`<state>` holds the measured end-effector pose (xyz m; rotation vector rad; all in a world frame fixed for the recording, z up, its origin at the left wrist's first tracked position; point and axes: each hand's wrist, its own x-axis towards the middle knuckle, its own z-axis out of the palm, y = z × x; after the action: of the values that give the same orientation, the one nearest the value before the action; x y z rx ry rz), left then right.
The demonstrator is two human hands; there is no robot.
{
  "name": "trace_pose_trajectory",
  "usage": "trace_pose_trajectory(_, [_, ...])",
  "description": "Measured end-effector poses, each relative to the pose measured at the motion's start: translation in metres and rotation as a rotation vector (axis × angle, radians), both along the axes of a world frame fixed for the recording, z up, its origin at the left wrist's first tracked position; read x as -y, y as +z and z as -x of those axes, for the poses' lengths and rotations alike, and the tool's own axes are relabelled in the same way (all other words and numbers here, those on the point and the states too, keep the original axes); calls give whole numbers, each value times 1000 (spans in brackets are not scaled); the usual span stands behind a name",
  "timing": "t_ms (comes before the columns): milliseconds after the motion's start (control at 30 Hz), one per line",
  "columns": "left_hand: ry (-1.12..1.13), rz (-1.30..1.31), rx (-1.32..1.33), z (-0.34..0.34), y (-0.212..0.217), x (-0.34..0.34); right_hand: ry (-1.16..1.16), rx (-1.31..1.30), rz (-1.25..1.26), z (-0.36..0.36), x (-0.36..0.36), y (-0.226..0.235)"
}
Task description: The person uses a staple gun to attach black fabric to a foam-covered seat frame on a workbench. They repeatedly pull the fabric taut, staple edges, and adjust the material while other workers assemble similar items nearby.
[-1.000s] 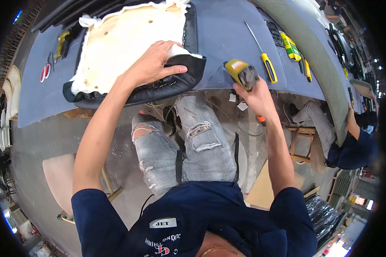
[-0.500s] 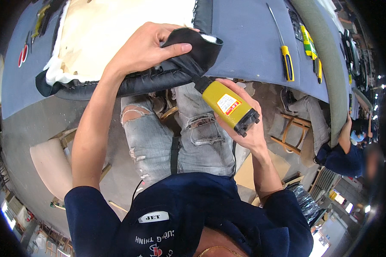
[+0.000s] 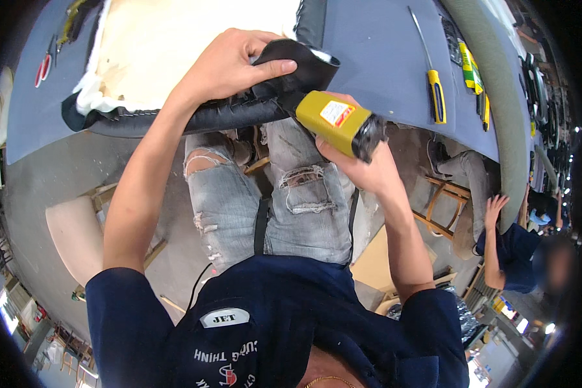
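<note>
A pale padded panel (image 3: 155, 52) lies on the table with a black leather-like cover (image 3: 194, 121) folded over its near edge. At its near right corner my left hand (image 3: 229, 70) pinches a loose flap (image 3: 307, 74) of that cover between thumb and fingers. My right hand (image 3: 359, 161) is wrapped round a yellow staple gun (image 3: 326, 116). The gun's nose meets the cover just below the flap; the exact contact point is hidden. White wadding (image 3: 97, 100) shows at the near left corner.
Grey cloth covers the table (image 3: 381, 64). A yellow-handled screwdriver (image 3: 437, 97) and a yellow-green packet (image 3: 470, 68) lie right, red-handled scissors (image 3: 43, 70) left. A grey roll (image 3: 498, 71) runs along the right edge, near a co-worker's hand (image 3: 495, 210). Stools stand below.
The staple gun has moved up and left, its nose now against the cover by the corner, and it has tilted flatter. My left hand keeps its hold on the flap.
</note>
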<state>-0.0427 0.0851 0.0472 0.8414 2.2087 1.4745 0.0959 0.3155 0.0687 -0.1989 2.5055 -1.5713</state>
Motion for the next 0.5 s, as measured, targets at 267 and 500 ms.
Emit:
trace_pose_trajectory(267, [-84,-101,-105,-13,1,13,9,-69,69,-33,-18,0])
trace_pose_trajectory(500, [-94,11,-55,-14,2,17,12,-18,89,-33,-15,-14])
